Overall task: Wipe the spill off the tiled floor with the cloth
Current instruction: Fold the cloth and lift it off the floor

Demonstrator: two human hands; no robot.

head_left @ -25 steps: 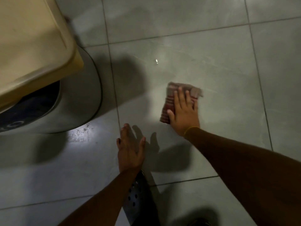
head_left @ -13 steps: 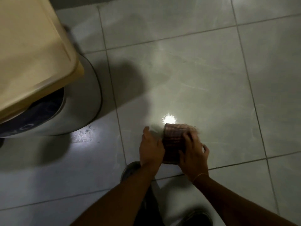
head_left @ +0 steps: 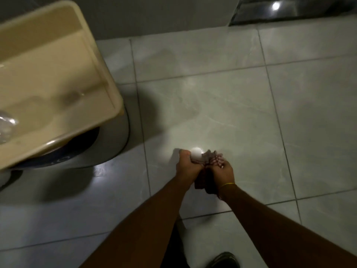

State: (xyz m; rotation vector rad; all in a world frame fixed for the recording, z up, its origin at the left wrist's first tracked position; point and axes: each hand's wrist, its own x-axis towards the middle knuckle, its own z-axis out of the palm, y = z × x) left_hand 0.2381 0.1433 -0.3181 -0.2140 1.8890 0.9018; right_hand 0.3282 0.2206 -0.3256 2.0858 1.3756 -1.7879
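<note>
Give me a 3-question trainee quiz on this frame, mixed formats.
1. True or false: the cloth lies flat on the floor.
2. Which hands grip the cloth? A) left only B) right only C) both
3. Fill in: the yellow band is on the ____ wrist.

Key: 1. False: it is bunched up between the left hand and the right hand. 2. C. 3. right.
</note>
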